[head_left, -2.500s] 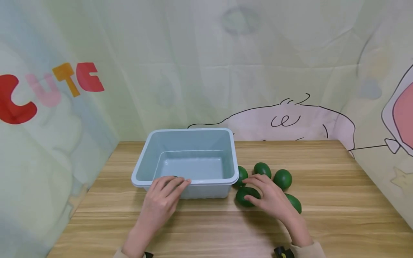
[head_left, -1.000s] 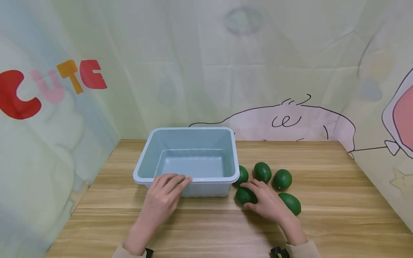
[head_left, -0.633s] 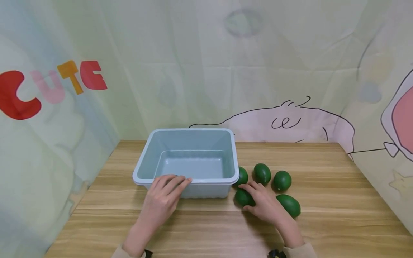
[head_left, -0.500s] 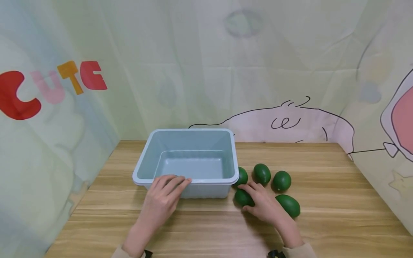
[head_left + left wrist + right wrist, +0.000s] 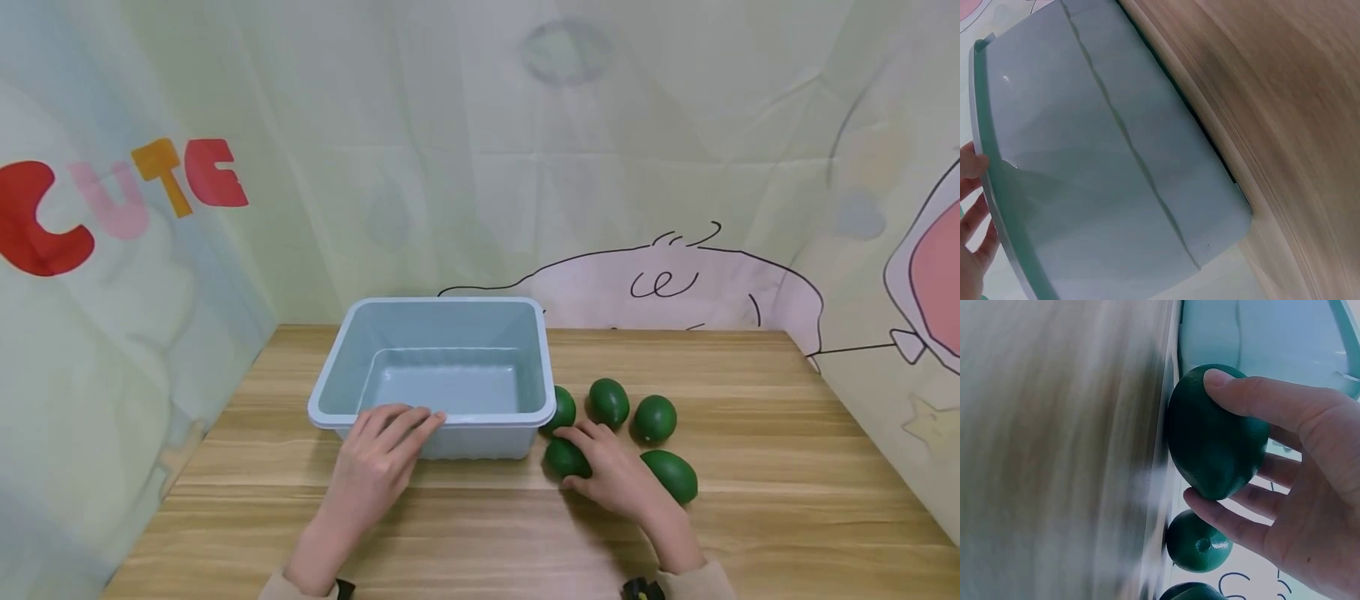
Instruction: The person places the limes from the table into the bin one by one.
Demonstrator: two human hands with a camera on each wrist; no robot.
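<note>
In the head view a light blue plastic basin (image 5: pixel 480 443) stands on the wooden table. My left hand (image 5: pixel 378 462) holds its front rim; in the left wrist view the thumb and fingertips are at the rim, over the smooth outer wall (image 5: pixel 1085 156). To the right of the basin, my right hand (image 5: pixel 618 475) grips a dark green lime (image 5: pixel 564 458). From the right wrist, that lime (image 5: pixel 1216 440) shows between thumb and fingers, close to the tabletop. The basin's visible floor is bare.
Around the right hand lie other limes: one (image 5: pixel 562 408) against the basin's right side, one (image 5: pixel 609 403) behind, one (image 5: pixel 656 419) farther right, and one (image 5: pixel 671 477) beside the wrist. A printed curtain (image 5: pixel 480 183) hangs behind the table (image 5: pixel 787 467).
My right hand has come down and closed in around the lime, its thumb and fingertips now against it. The left hand has stayed at the basin's rim.
</note>
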